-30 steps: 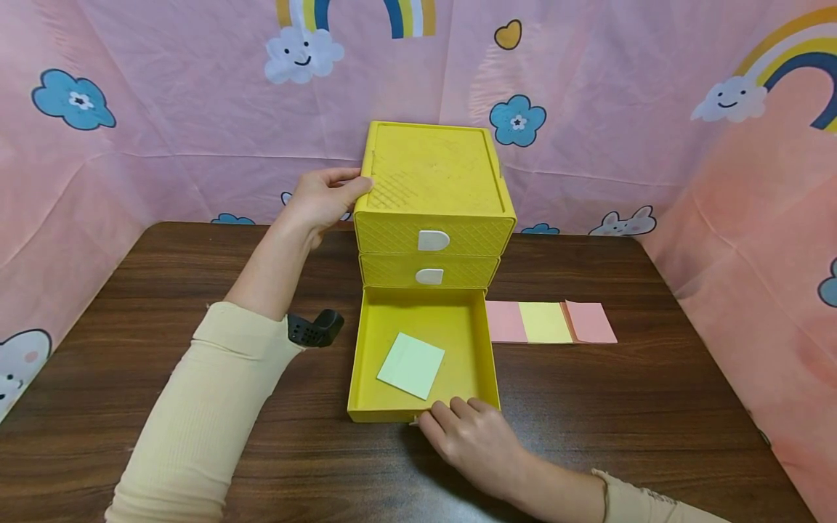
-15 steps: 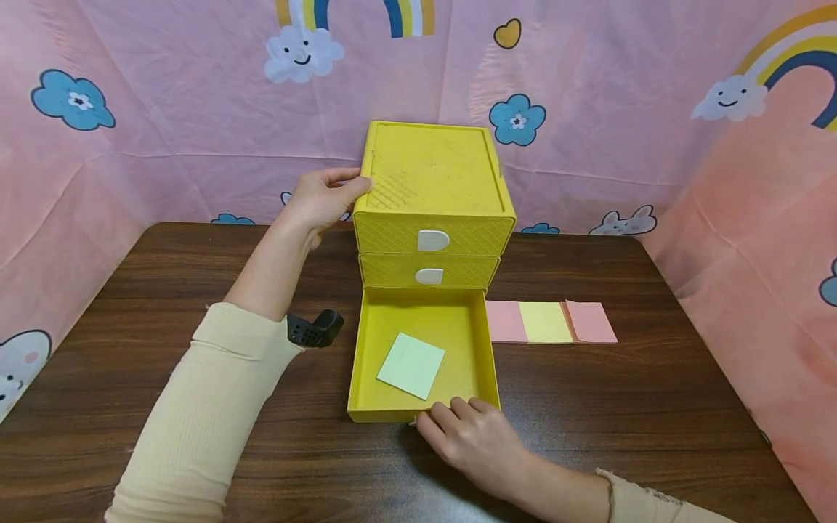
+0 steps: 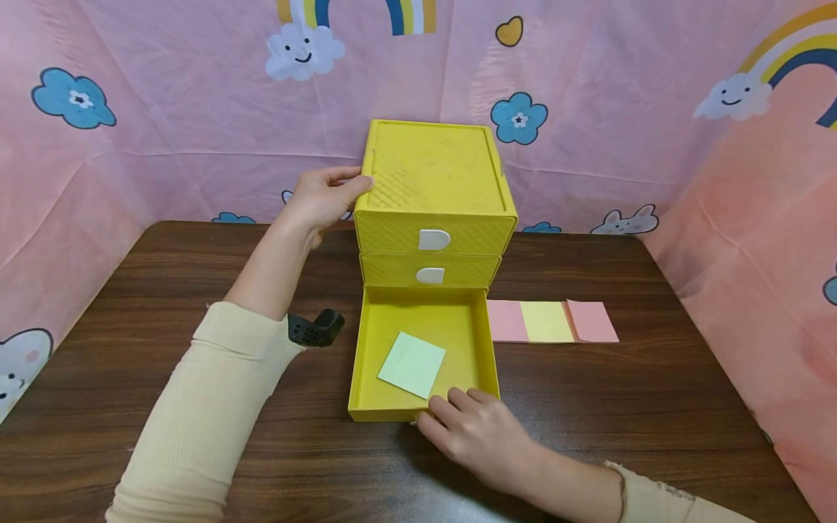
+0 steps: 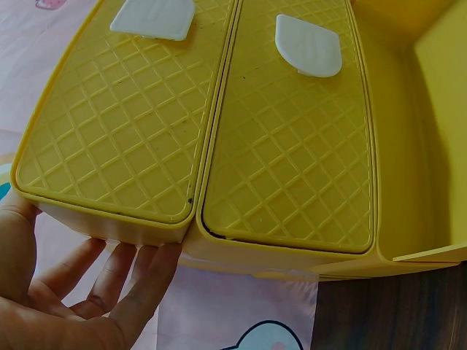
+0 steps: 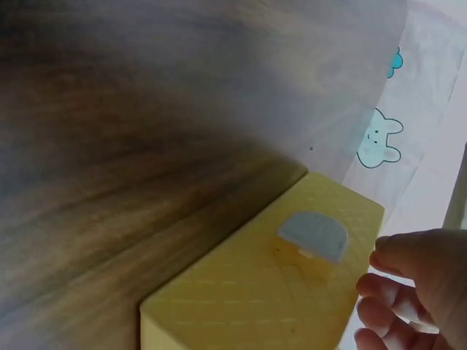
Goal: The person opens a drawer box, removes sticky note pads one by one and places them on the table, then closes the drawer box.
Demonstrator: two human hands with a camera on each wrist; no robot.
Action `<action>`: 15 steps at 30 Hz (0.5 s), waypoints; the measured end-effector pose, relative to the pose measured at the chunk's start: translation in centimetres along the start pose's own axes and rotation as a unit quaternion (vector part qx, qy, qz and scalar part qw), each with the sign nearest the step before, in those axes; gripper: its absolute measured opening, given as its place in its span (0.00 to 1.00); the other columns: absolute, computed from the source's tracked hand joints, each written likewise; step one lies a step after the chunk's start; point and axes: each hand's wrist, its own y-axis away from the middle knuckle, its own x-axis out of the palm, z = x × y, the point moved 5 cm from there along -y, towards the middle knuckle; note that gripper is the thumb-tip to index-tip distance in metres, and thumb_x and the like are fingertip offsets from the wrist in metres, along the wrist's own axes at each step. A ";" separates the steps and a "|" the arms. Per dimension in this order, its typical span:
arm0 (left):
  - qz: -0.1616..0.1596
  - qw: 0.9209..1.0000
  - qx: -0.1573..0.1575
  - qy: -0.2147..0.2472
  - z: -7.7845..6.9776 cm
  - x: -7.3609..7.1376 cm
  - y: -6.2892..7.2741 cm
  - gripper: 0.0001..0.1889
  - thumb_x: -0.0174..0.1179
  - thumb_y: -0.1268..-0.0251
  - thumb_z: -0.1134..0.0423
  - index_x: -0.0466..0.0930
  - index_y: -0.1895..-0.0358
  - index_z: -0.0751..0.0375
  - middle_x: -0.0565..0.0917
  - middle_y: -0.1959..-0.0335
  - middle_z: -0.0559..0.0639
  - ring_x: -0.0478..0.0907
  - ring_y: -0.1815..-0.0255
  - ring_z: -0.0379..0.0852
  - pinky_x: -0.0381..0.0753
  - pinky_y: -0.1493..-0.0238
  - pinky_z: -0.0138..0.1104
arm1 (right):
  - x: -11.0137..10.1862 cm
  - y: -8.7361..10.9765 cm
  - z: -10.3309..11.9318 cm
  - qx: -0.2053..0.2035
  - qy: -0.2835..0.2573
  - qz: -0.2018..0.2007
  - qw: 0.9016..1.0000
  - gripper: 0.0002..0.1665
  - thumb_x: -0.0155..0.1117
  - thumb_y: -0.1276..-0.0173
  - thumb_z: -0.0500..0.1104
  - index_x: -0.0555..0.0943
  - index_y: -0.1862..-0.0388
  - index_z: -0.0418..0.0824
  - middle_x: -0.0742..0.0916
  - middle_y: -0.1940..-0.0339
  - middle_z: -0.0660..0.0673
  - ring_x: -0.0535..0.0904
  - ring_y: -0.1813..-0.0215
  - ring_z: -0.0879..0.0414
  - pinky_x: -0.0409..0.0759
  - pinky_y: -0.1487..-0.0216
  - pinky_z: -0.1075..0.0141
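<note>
A yellow drawer cabinet [image 3: 434,167] stands on the table, its two upper drawers closed. The bottom drawer [image 3: 360,349] is pulled out, and a pale green sticky note pad [image 3: 412,365] lies flat inside it. My left hand [image 3: 330,196] rests on the cabinet's upper left edge, thumb on top and extended fingers against the side, as the left wrist view also shows. My right hand [image 3: 480,439] is at the pulled-out drawer's front rim, fingers loosely bent. In the right wrist view its thumb and fingertips stand apart from the white handle [image 5: 315,235] and hold nothing.
Right of the cabinet, pink and yellow sticky notes [image 3: 549,322] lie in a row on the dark wooden table [image 3: 654,407]. A pink patterned cloth [image 3: 588,145] hangs behind and at both sides.
My right hand's fingers have lifted and loosened slightly at the drawer's front, and the hand has shifted a little right. The left hand, drawer and green pad stay put.
</note>
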 end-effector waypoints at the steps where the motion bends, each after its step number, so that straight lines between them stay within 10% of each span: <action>1: 0.000 1.000 0.000 0.000 0.0 0.0 0.0 0.25 0.55 0.36 0.51 0.67 0.35 0.45 0.72 0.45 0.49 0.74 0.52 0.45 0.80 0.52 0.38 | -0.2 -0.1 -0.1 0.000 -0.002 -0.004 1.000 0.21 0.33 0.28 0.34 0.75 0.71 0.46 0.74 0.76 0.53 0.67 0.78 0.59 0.65 0.82 0.73; 15: -0.004 1.000 -0.003 -0.004 0.0 -0.1 -0.1 0.25 0.55 0.36 0.50 0.68 0.35 0.45 0.73 0.48 0.48 0.74 0.56 0.43 0.78 0.50 0.38 | -0.9 -1.0 -1.8 0.027 -0.085 -0.009 0.996 0.17 0.42 0.27 0.44 0.79 0.69 0.47 0.79 0.70 0.52 0.73 0.72 0.59 0.73 0.76 0.73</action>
